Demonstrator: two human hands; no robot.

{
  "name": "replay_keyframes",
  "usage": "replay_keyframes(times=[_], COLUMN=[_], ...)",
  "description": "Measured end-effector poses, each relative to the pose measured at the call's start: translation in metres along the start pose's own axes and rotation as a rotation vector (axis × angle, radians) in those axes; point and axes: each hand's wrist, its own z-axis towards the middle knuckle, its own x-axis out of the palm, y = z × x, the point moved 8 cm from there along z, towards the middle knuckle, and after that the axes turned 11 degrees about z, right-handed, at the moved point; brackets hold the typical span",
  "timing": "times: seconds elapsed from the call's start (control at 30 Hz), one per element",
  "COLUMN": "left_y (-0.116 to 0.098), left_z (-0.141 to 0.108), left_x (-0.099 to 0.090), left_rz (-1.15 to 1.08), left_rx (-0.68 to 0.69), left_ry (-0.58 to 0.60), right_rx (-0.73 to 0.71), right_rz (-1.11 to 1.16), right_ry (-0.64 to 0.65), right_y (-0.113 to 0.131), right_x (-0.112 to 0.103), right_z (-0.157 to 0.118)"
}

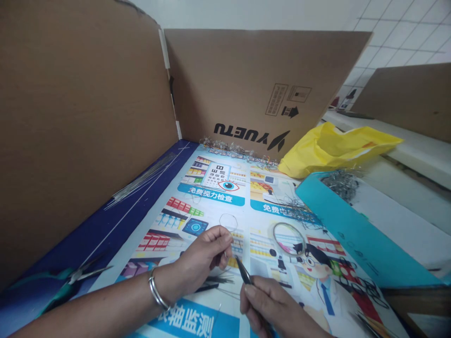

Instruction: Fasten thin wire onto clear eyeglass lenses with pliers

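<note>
My left hand (202, 256), with a silver bangle at the wrist, pinches a thin wire (228, 214) between thumb and fingertips. The wire's upper part curves into a loop above the fingers. My right hand (269, 300) is wrapped around dark narrow-nosed pliers (243, 270). Their tip points up and left, close to the left fingertips; whether it touches the wire cannot be made out. Below my left hand lie short dark wire pieces (214, 280) on the printed poster sheet (225, 324).
Green-handled pliers (66, 281) lie at the left, below straight wires (141, 180). Cardboard walls (225, 80) stand left and behind. A wire coil (275, 232), tangled wire (299, 211), a turquoise box (352, 239) and a yellow bag (313, 152) are at the right.
</note>
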Motion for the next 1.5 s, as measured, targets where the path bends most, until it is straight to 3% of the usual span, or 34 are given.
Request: replay_keyframes(times=[0.27,0.47,0.6,0.7,0.8,1.03,1.33,1.43,1.5], left_y=[0.001,-0.009,-0.039,-0.065,-0.072,-0.061,-0.055,-0.066,-0.075], left_z=[-0.001,0.0,-0.01,-0.03,-0.049,-0.063,-0.07,-0.065,-0.052], left_x=[0.006,-0.004,-0.005,0.009,0.026,0.042,0.049,0.042,0.028], left_rz=[-0.001,0.167,0.598,0.957,1.2,1.539,1.724,1.515,1.27], left_rx=[-0.046,0.107,0.378,0.749,1.068,1.332,1.403,1.262,1.02], left_ry=[0.102,-0.007,-0.114,-0.139,-0.121,-0.07,0.057,-0.013,-0.083], right_rx=[0.031,0.048,0.048,0.026,0.024,-0.03,-0.049,-0.058,-0.04], right_rz=[-0.123,-0.113,-0.062,-0.055,-0.053,0.07,0.128,0.078,-0.018], right_ry=[-0.049,-0.113,-0.12,-0.119,-0.115,-0.147,-0.172,-0.127,-0.141], right_y=[0.01,0.004,0.003,0.006,0.003,-0.011,-0.01,-0.002,0.002], right_x=[0.002,-0.003,-0.003,-0.001,0.0,0.003,0.016,0.017,0.011], right_z=[-0.003,-0.001,-0.001,-0.002,-0.001,0.007,0.003,-0.001,-0.004])
